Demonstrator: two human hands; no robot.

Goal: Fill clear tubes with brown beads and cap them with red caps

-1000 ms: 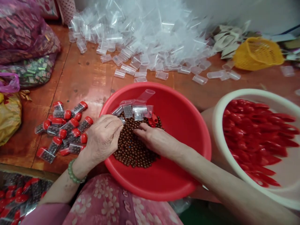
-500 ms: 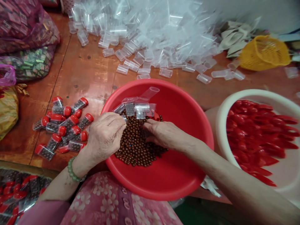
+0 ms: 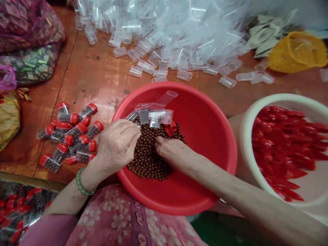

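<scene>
A red basin [image 3: 205, 136] holds a heap of shiny brown beads [image 3: 147, 147]. Against its far inner wall lie several clear plastic tubes [image 3: 157, 113], some with beads inside, and a few red caps [image 3: 171, 128]. My left hand [image 3: 119, 141] is closed over the basin's left rim; the end of a clear tube shows at its fingertips. Down among the beads, my right hand [image 3: 171, 150] has its fingers curled in, and what they hold is hidden. Left of the basin, several bead-filled tubes with red caps [image 3: 77, 131] lie on the wooden surface.
A large pile of clear tubes [image 3: 179, 44] spreads across the back. On the right stands a white tub [image 3: 246, 136] of red pieces [image 3: 279, 147], with a yellow basket [image 3: 294, 54] behind it. Plastic bags [image 3: 33, 44] sit at far left; more capped tubes [image 3: 23, 205] lie at lower left.
My right hand has curled its fingers and shifted nearer to me in the beads, uncovering the red caps. My left hand keeps its place at the rim. The view has shifted slightly.
</scene>
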